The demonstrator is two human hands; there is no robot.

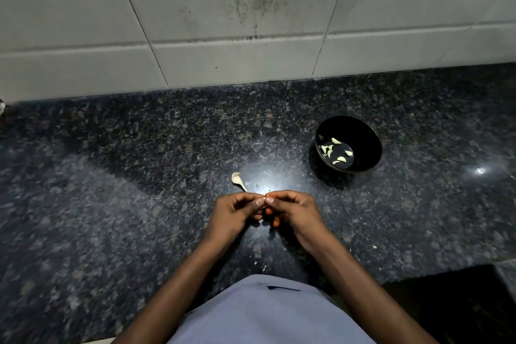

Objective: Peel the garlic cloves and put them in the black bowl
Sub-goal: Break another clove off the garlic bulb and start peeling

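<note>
Both hands meet over the dark speckled granite countertop [111, 176], just in front of the person's pale blue shirt [265, 313]. Her or his left hand [237, 213] is curled with the thumb and forefinger pinched together, and the right hand [293, 212] is curled the same way, its fingertips [269, 199] touching those of the left. Whatever they pinch is almost wholly hidden between the nails; I judge it to be a small garlic clove being stripped, but I cannot see it clearly.

Behind runs the white tiled wall [223, 36] with a switch plate at its top. Off to the right and farther back, well apart from the hands, stands the round glossy black bowl [363, 131], and in its bottom lie several pale peeled garlic cloves [336, 152], loose and partly touching. Just beyond the left hand lies a small whitish garlic stem stub [238, 179] on the stone. A few tiny flecks of papery skin [264, 267] sit near the counter's edge.

A clove like this should be light, firm and a bit slick once bare, while its skin is thin, dry and brittle. Best taken by the blunt root end with one hand's nails, the other teasing the skin off from the tip.
</note>
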